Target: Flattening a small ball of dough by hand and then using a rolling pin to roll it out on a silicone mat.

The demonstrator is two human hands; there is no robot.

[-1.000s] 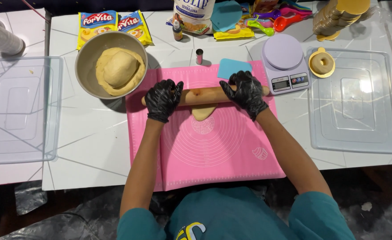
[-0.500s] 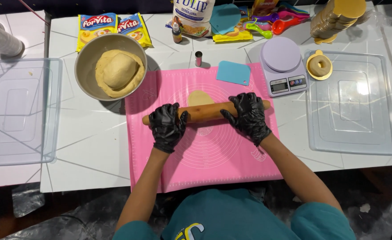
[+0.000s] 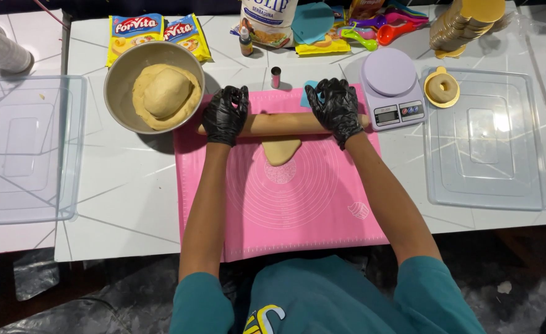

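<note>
Both hands wear black gloves and press on a wooden rolling pin (image 3: 282,124) lying across the far part of a pink silicone mat (image 3: 298,210). My left hand (image 3: 225,114) grips its left end, and my right hand (image 3: 335,108) grips its right end. A flattened piece of pale dough (image 3: 280,150) pokes out from under the pin on the near side. The part of the dough beyond the pin is hidden.
A metal bowl (image 3: 119,74) with a large dough lump (image 3: 165,94) sits left of the mat. A lilac kitchen scale (image 3: 392,89), a ring-shaped dough on a gold disc (image 3: 442,88), clear plastic lids (image 3: 489,148) (image 3: 22,148), yellow packets (image 3: 136,31), a small metal cutter (image 3: 275,77) and measuring spoons (image 3: 378,29) surround it.
The rolling pin went toward me half a second ago, then away again. Now it lies at the far end of the mat with the dough showing on its near side.
</note>
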